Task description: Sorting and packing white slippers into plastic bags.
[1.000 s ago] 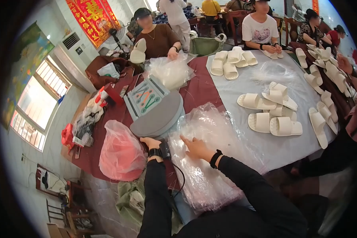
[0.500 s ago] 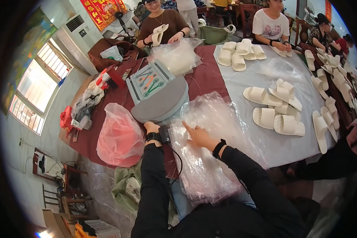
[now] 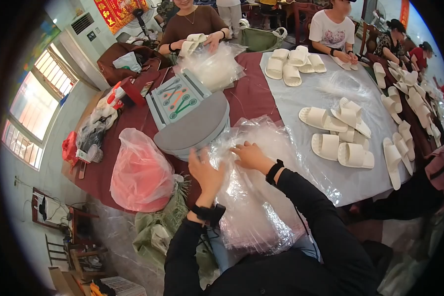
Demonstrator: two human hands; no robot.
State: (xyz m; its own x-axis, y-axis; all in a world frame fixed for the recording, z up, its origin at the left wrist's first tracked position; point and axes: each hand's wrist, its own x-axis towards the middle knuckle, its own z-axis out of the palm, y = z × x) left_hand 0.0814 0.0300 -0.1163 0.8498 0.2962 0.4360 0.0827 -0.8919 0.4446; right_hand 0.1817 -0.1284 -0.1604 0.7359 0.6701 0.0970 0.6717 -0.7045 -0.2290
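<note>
A stack of clear plastic bags (image 3: 261, 197) lies in front of me, its near end over my lap. My right hand (image 3: 253, 157) rests on the upper part of this stack, fingers bent and apart, touching the film. Just left of it, my left hand (image 3: 207, 176) is raised at the stack's edge, its fingers spread and slightly blurred. Beyond the left hand stands a grey box-like stand with a rounded front (image 3: 195, 126); green and orange shapes mark its top panel. Left of my left wrist sits a translucent bag with something pink inside (image 3: 142, 172).
Cream slippers (image 3: 320, 119) lie in groups on a pale sheet (image 3: 291, 106) to the right. Across the table a person (image 3: 195, 27) handles slippers over more clear bags (image 3: 212, 66). Another person (image 3: 333, 29) sits farther right. A green sack (image 3: 160, 232) is below the pink-filled bag.
My left hand has left the stand's front and come nearer to the stack, fingers now spread. My right hand has gone from pointing to resting with bent fingers on the bags. The view has shifted slightly.
</note>
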